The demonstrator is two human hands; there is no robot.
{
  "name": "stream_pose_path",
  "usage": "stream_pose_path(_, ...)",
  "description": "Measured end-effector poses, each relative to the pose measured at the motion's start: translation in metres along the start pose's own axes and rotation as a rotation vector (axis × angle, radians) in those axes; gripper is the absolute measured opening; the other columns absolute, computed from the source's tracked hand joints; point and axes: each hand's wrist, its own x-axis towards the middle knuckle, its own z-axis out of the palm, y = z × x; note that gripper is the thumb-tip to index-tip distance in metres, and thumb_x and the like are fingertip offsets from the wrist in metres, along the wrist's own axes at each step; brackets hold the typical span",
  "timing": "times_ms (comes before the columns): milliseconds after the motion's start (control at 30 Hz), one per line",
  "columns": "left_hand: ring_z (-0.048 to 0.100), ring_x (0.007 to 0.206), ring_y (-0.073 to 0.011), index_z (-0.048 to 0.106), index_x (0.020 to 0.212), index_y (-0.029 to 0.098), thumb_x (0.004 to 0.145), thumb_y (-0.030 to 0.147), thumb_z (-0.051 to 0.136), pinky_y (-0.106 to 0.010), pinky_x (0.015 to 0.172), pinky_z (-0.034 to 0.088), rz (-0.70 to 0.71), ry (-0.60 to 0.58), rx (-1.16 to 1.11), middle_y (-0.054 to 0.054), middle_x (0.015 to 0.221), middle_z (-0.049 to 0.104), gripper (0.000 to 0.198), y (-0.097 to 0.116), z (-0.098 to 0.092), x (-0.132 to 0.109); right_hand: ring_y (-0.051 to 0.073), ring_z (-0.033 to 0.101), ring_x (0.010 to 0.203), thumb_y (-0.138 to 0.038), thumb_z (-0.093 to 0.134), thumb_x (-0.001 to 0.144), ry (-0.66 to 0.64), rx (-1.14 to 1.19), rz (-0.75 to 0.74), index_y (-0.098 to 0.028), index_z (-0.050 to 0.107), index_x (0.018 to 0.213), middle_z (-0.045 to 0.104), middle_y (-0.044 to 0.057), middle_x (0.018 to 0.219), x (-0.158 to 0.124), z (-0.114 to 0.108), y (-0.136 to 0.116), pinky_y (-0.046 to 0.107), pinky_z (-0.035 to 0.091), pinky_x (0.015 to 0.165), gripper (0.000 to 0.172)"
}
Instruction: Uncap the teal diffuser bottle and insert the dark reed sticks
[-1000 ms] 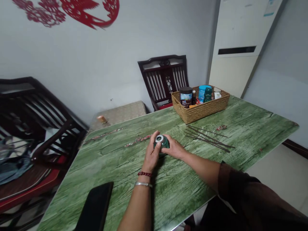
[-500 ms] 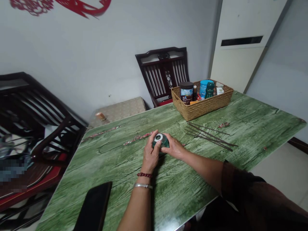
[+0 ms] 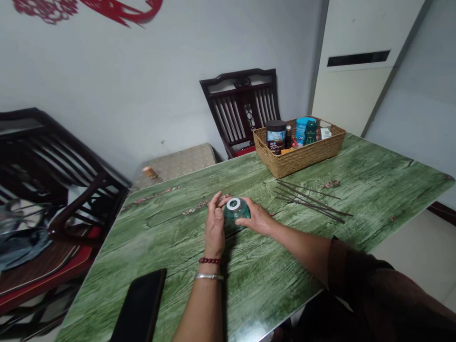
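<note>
A squat teal glass bottle (image 3: 232,215) with a pale ring around its round mouth stands upright on the green wood-patterned table (image 3: 171,237). My right hand (image 3: 259,217) is closed around its right side, the thumb lying across the front. Just left of the bottle is my left hand (image 3: 214,230), its fingers raised and apart with nothing in them; whether the fingertips touch the far side of the glass, I cannot tell. Several thin dark sticks (image 3: 309,202) lie loosely crossed to the right of my hands.
A woven basket (image 3: 302,159) at the back right holds a dark-lidded jar (image 3: 276,137), a blue tub (image 3: 302,127) and a green bottle (image 3: 311,132). A black phone (image 3: 138,304) rests at the front left. Dark wooden chairs (image 3: 245,109) stand beyond the table and at left.
My left hand has come off the top of the bottle and shifted slightly left, its fingers opening. The ring shows fully now. My right hand has stayed on the bottle.
</note>
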Motion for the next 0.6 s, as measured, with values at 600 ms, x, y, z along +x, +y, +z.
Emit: stream_pose_path(600,0.049,0.141,-0.0249,0.047,0.147,0.035,0.096,0.068,0.042,-0.046,0.117,0.034,-0.105,0.118,-0.069,-0.01,0.148,0.055,0.061,-0.0027,-0.0059,-0.0021,0.028,0.064,0.118,-0.026,0.08,0.075,0.006,0.002,0.019,-0.02,0.047,0.142,0.066,0.011,0.13,0.001,0.0021,0.0039,0.04,0.047,0.099,0.075)
